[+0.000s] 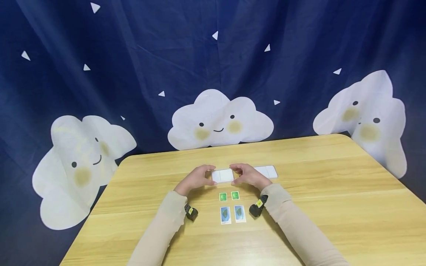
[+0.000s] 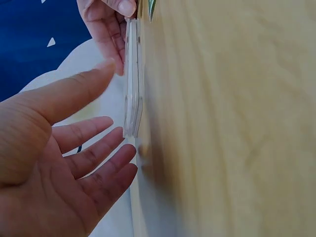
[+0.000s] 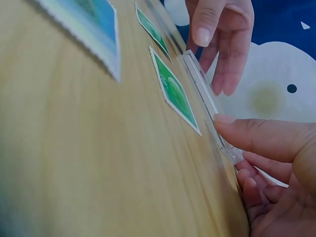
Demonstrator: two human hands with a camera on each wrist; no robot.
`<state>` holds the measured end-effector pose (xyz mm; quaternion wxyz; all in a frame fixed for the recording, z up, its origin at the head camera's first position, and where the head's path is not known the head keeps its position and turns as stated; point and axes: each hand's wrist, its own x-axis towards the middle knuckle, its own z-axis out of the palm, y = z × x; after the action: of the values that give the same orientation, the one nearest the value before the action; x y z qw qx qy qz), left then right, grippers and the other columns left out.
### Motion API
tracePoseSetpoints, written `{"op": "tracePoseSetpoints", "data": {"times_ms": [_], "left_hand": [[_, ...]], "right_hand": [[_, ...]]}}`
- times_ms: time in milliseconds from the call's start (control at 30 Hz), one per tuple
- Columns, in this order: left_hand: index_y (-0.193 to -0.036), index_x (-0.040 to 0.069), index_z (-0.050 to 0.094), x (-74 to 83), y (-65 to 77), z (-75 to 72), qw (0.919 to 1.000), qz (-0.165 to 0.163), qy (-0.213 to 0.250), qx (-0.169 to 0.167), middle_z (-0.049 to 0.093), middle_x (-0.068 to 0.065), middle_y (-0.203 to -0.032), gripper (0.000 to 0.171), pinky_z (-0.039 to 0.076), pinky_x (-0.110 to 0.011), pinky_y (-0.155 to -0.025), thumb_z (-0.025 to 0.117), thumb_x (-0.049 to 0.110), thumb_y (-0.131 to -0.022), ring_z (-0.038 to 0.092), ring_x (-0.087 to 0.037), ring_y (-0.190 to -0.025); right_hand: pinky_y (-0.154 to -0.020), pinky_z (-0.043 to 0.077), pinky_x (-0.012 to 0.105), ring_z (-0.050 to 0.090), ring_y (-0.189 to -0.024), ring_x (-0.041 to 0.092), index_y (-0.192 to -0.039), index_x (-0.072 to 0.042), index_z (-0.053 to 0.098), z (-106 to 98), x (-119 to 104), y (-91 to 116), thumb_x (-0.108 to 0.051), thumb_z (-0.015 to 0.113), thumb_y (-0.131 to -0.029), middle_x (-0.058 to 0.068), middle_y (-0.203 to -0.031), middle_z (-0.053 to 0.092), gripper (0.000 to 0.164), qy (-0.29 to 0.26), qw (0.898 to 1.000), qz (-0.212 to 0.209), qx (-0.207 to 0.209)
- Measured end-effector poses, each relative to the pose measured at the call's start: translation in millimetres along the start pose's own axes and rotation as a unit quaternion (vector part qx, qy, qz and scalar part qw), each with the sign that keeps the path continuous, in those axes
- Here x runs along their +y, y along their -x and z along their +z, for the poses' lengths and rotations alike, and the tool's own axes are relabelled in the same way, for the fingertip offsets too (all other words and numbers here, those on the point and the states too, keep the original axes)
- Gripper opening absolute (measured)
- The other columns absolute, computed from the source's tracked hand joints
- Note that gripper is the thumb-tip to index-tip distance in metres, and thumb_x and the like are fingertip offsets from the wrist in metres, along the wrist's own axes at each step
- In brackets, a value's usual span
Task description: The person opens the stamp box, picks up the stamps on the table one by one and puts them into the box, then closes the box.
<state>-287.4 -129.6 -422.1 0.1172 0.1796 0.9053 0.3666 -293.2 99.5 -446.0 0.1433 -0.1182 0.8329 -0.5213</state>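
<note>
A flat, clear-edged white plastic case [image 1: 223, 176] lies on the table between both hands, seen nearly edge-on in the left wrist view. My right hand [image 1: 247, 174] holds its right end, thumb on the front edge and fingers curled at the far corner. Around the left end, my left hand [image 1: 198, 177] is spread, thumb and fingers apart and relaxed. Nearer to me lie two green stamps [image 1: 223, 197] with perforated edges, side by side. Closer still are two larger blue stamps [image 1: 225, 215], each with a dark green shape in the middle.
A second white case [image 1: 268, 171] lies behind the right hand, partly covered by it. The wooden table [image 1: 332, 192] ends at a dark blue curtain [image 1: 186, 48] printed with clouds. Small black cameras [image 1: 191, 212] sit on both wrists.
</note>
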Motion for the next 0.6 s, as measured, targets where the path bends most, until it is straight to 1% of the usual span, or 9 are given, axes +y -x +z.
{"op": "tracePoseSetpoints", "data": {"times_ms": [100,233,400,600], "left_hand": [[-0.131,0.001,0.051,0.5,-3.3,0.6,1.0000,-0.006,-0.007,-0.003,0.052,-0.016,-0.132,0.064,0.037,-0.044,-0.102,0.078,0.009,-0.074,0.049,-0.031,-0.118],[-0.131,-0.001,0.051,0.5,-7.7,1.6,0.9998,-0.016,-0.007,-0.008,0.053,-0.016,-0.131,0.066,0.036,-0.044,-0.103,0.079,0.005,-0.071,0.049,-0.030,-0.118],[-0.128,-0.003,0.054,-1.2,-12.0,3.2,0.9997,-0.023,0.005,-0.003,0.053,-0.017,-0.130,0.065,0.033,-0.045,-0.106,0.080,-0.001,-0.069,0.047,-0.031,-0.120],[-0.127,0.000,0.056,-8.9,-14.9,5.1,0.9986,-0.039,0.035,0.007,0.054,-0.014,-0.127,0.064,0.034,-0.044,-0.105,0.081,0.000,-0.068,0.049,-0.029,-0.117]], "right_hand": [[-0.101,0.038,0.041,0.046,-0.114,0.028,-0.133,0.000,0.050,1,-2,0,0.002,0.077,-0.072,0.014,-0.130,0.053,0.067,0.003,1.000,0.007,0.006],[-0.101,0.038,0.042,0.046,-0.114,0.029,-0.133,0.000,0.049,1,-3,0,0.003,0.076,-0.071,0.015,-0.130,0.052,0.068,0.011,1.000,0.005,0.010],[-0.102,0.037,0.042,0.047,-0.115,0.029,-0.133,0.000,0.050,3,-4,-1,0.003,0.077,-0.071,0.015,-0.130,0.052,0.068,0.024,1.000,0.003,0.015],[-0.101,0.038,0.042,0.048,-0.114,0.027,-0.132,-0.001,0.051,4,-2,-3,0.003,0.078,-0.070,0.013,-0.127,0.054,0.068,0.028,0.999,0.009,0.023]]}}
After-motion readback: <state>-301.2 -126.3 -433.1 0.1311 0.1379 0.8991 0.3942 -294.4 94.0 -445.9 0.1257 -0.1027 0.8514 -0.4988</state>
